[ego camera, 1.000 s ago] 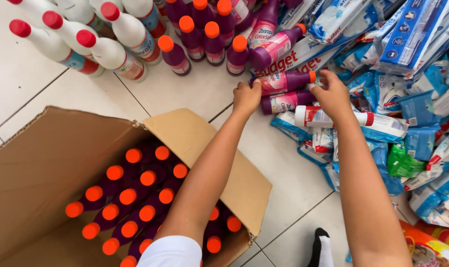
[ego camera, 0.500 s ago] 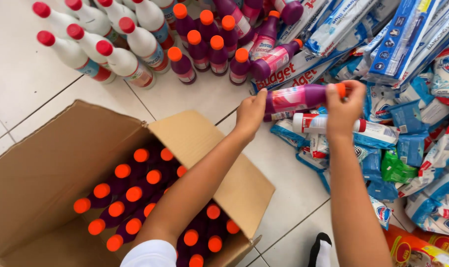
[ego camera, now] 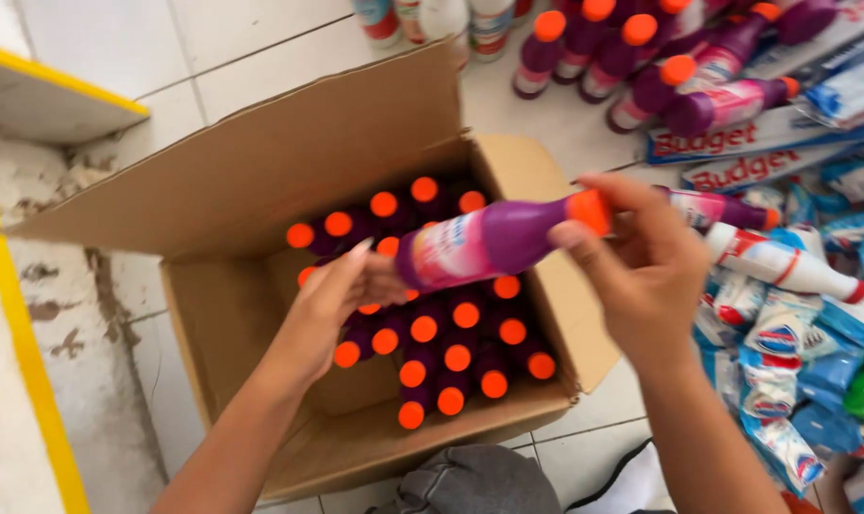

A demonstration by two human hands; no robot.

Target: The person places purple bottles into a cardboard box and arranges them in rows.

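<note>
**Purple bottle held sideways over an open carton**

A purple plastic bottle with a pink label and an orange cap (ego camera: 489, 243) is held on its side between the two hands. The right hand (ego camera: 646, 276) is closed around the capped end, its grip clenched on the neck. The left hand (ego camera: 341, 300) is pressed against the bottle's base, fingers partly curled beneath it. Directly below both grips an open brown cardboard box (ego camera: 260, 171) is seen on the tiled floor (ego camera: 260, 57), partly filled with upright orange-capped purple bottles (ego camera: 451, 357). Beyond the right grip more purple bottles (ego camera: 641, 90) are stood, and blue-and-white sachets (ego camera: 794, 381) are heaped beside it.
</note>
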